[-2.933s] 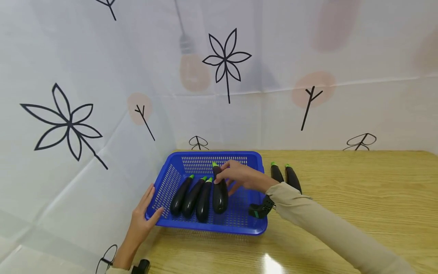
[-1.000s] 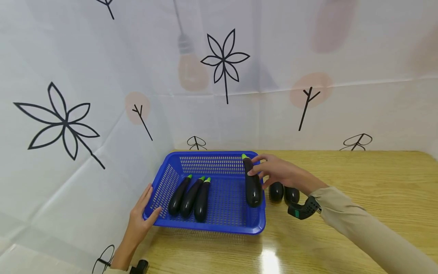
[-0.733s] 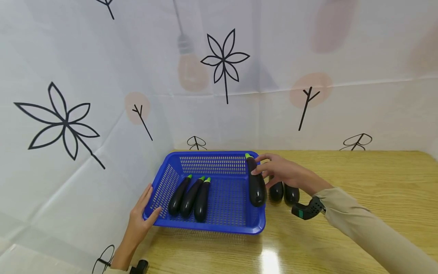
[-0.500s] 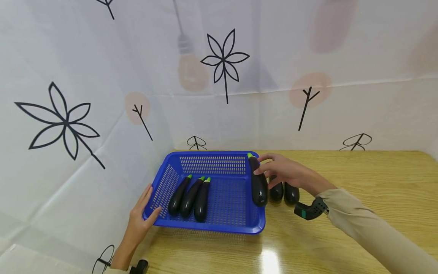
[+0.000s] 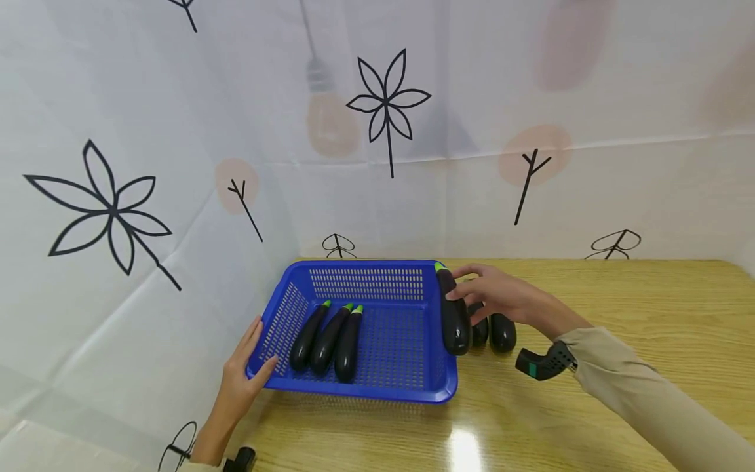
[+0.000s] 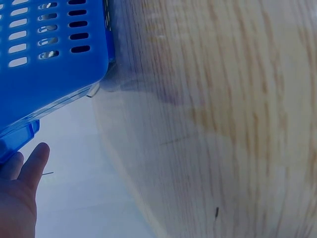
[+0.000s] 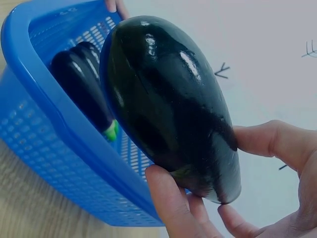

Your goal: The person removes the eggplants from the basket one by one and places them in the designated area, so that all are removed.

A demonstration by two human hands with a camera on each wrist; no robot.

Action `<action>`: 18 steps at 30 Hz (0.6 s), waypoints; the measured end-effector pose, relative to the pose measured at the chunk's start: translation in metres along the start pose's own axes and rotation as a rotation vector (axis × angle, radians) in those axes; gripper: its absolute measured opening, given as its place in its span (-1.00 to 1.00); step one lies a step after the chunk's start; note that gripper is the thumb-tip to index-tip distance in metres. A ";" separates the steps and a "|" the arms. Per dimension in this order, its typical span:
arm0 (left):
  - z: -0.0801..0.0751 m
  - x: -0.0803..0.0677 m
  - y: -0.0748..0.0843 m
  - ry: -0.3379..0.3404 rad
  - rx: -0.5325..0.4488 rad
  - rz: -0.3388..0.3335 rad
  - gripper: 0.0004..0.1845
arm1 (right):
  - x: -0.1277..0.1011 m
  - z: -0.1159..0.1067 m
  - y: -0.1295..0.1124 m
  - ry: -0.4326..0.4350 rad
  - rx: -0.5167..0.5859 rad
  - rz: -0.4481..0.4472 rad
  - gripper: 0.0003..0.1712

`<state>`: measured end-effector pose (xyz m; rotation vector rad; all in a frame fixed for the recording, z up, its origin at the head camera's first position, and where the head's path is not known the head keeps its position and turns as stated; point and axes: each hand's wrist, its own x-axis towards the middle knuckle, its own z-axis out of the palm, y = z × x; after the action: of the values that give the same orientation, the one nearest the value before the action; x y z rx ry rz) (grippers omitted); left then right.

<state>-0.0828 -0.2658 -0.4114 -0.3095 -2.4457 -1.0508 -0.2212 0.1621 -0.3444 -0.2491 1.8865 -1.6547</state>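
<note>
Over the blue basket's (image 5: 354, 393) right rim, the right hand (image 5: 501, 298) pinches an eggplant (image 5: 454, 318), stem pointing away. The left hand (image 5: 242, 377), fingers flat, rests against the basket's left corner.

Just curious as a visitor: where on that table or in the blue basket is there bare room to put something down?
Free: the basket floor between the three eggplants and its right wall; the table right of the two eggplants. Crowded: the basket's right rim, where the right hand holds an eggplant, and its left corner by the left hand.

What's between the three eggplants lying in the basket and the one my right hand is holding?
Head view: only bare blue basket floor between the three eggplants and the held eggplant, which is over the right rim.
</note>
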 end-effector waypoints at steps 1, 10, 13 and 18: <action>0.000 0.000 0.000 0.000 -0.001 0.001 -0.29 | -0.001 -0.001 0.000 0.002 -0.003 0.000 -0.21; 0.000 0.001 0.000 -0.005 -0.007 -0.014 -0.30 | -0.006 -0.007 0.001 0.022 -0.018 0.000 -0.19; 0.000 0.001 0.000 -0.007 -0.008 -0.017 -0.30 | -0.008 -0.010 0.002 0.027 -0.025 0.000 -0.18; 0.000 0.001 0.000 -0.004 -0.004 -0.013 -0.30 | -0.010 -0.014 0.004 0.032 -0.021 -0.001 -0.18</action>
<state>-0.0833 -0.2654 -0.4112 -0.2974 -2.4526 -1.0618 -0.2199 0.1799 -0.3446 -0.2337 1.9282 -1.6491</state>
